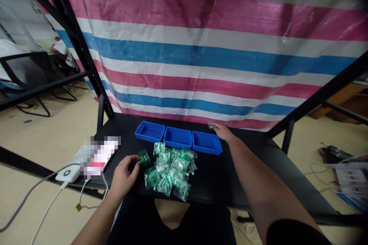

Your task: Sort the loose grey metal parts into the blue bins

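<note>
A heap of small clear-and-green plastic packets [172,170] lies on the black table in front of me. My left hand [125,172] is left of the heap, its thumb and fingers closed on the edge of one green plastic packet [144,157]. Reaching past the trays, my right hand [223,131] pinches a small shiny packet [211,126] near the table's back edge. Three blue trays stand in a row behind the heap: a left tray [150,130], a middle tray [178,136] and a right tray [207,141]. What the packets contain is too small to tell.
A white device [68,173] with cables and a blurred-out phone-like thing [100,159] lie at the table's left. Black frame posts [76,42] and a striped plastic sheet [195,53] bound the table [218,183]. Someone sits far left.
</note>
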{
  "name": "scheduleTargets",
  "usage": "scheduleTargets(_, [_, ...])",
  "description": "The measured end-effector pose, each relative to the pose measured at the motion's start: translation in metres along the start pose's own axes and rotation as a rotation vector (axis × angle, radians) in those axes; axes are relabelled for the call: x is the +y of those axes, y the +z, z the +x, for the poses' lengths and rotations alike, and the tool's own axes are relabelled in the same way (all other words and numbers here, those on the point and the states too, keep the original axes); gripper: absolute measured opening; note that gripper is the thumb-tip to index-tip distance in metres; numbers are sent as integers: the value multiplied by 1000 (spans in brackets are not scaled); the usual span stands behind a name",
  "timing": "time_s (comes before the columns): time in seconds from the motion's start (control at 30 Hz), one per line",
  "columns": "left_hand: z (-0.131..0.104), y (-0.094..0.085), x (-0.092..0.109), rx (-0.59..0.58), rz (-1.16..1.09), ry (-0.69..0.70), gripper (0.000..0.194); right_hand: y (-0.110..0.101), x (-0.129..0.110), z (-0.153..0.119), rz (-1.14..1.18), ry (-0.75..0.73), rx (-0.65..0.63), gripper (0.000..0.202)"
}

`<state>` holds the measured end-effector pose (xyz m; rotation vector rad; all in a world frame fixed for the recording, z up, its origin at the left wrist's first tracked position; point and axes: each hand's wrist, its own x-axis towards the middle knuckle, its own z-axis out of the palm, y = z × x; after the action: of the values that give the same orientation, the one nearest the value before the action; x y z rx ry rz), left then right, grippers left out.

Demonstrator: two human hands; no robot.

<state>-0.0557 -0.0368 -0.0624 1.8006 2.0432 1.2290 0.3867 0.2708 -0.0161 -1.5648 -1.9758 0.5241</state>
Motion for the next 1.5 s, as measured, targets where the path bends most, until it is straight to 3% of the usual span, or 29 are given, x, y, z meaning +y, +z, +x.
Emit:
scheduleTargets(0.2, [0, -2, 2, -26, -15, -1, 24, -22, 30, -27, -147, 100, 11, 21])
scheduleTargets(0.37, [0, -3, 2, -21, -34, -15, 23, -28, 47, -106, -327, 42, 116, 33])
scheduleTargets(0.5, [-2, -3, 4, -21, -51, -29, 23, -17, 26, -181, -329, 11, 183, 19])
scheduleTargets(0.63, [-1, -2, 5, -36, -62, -20, 23, -5, -16, -228, -146, -9, 53, 16])
scheduleTargets(0.7, [-1, -2, 4, -36, -65, -19, 24, 3, -39, -235, 76, -7, -21, 18])
scheduleTargets(0.8, [0, -2, 2, -28, -71, -22, 25, 18, -69, -223, 360, 5, -183, 26])
scheduleTargets(0.83, [0, -2, 2, -25, -72, -23, 25, 22, -77, -215, 449, 31, -162, 30])
scheduleTargets(1.0, [-3, -2, 3, -4, -87, -7, 23, 35, -98, -176, 724, 216, 336, 56])
scheduleTargets(1.1, [-4, -3, 4, 11, -111, 5, 22, 43, -93, -172, 669, 173, 388, 59])
scheduleTargets(1.23, [-4, -4, 4, 22, -138, 1, 22, 52, -82, -189, 474, 86, 428, 44])
scheduleTargets(1.33, [-6, -8, 12, 33, -163, 17, 20, 53, -92, -212, 341, 43, 333, 31])
scheduleTargets(1.5, [-30, -9, 61, 12, -292, 66, 15, 50, -151, -261, 562, -112, -129, 28])
